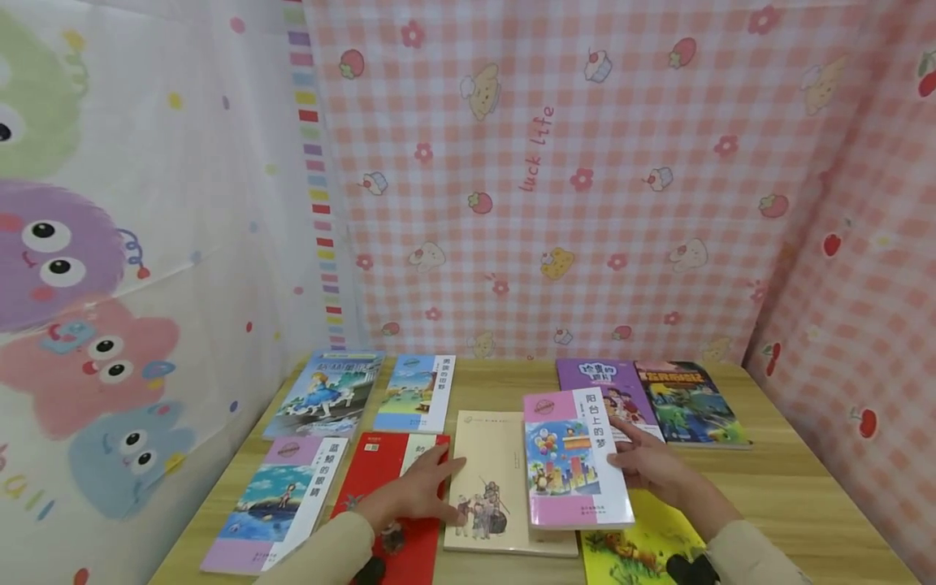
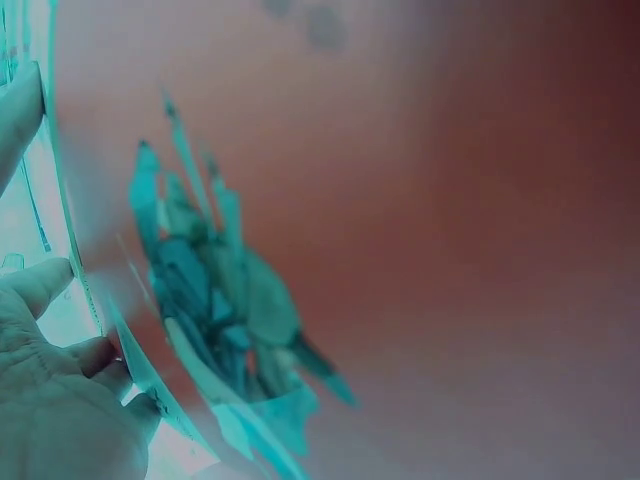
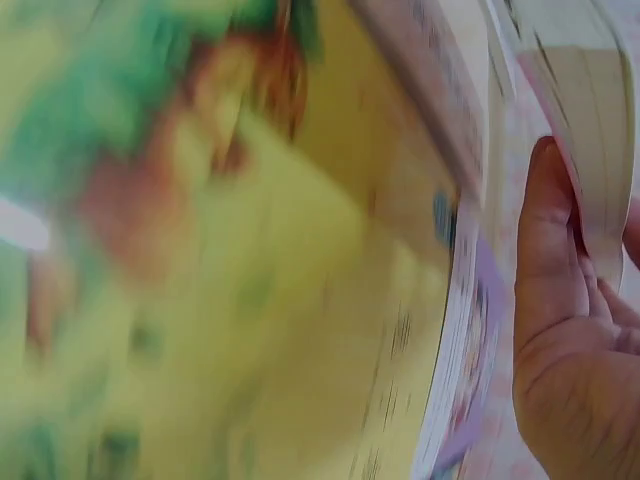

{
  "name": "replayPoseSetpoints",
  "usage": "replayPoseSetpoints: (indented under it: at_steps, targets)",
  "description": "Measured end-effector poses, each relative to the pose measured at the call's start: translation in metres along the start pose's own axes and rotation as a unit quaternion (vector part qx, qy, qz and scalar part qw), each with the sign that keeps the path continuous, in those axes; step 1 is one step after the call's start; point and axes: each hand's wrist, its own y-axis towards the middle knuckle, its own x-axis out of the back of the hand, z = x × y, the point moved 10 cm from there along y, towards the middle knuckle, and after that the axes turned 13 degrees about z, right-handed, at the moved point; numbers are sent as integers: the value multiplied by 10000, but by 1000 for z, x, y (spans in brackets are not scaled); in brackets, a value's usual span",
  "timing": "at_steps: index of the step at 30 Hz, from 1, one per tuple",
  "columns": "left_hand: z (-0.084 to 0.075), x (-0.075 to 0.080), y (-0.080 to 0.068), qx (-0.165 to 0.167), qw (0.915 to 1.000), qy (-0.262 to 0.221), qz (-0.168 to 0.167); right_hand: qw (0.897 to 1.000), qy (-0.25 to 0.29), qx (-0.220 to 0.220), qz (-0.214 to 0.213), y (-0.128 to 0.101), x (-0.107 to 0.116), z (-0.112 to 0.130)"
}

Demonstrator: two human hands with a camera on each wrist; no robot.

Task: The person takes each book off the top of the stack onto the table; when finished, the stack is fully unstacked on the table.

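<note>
My right hand [image 1: 654, 470] holds a pink-and-white paperback [image 1: 565, 459] by its right edge, balloons and buildings on its cover. It is tilted over the right part of a cream book [image 1: 483, 463] with drawn figures. In the right wrist view, the thumb of my right hand [image 3: 575, 350] lies along the book's page block [image 3: 595, 130]. My left hand [image 1: 417, 491] is over a red book [image 1: 398, 536], fingers spread, index finger and thumb at the cream book's left edge. The left wrist view shows the left hand [image 2: 60, 390] beside the blurred red cover [image 2: 420, 250].
A yellow book [image 1: 643, 540] lies under my right forearm. Behind it are a purple book [image 1: 603, 382] and a dark green one [image 1: 691, 406]. On the left lie a lilac book [image 1: 274, 500] and two blue ones [image 1: 325, 394]. Patterned cloths [image 1: 548, 203] enclose the wooden table [image 1: 790, 504].
</note>
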Motion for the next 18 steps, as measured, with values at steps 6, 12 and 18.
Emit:
replayPoseSetpoints:
  at_steps: [6,12,18]
  targets:
    - [-1,0,-1,-118,9999,30,0,9995,-7,-232,197,-31,38,-9]
    - [-4,0,-5,-171,9998,-36,3,9980,-117,-627,38,-75,91,-25]
    - [-6,3,-10,-85,9999,-146,9,9926,-280,-1128,-338,-119,138,-45]
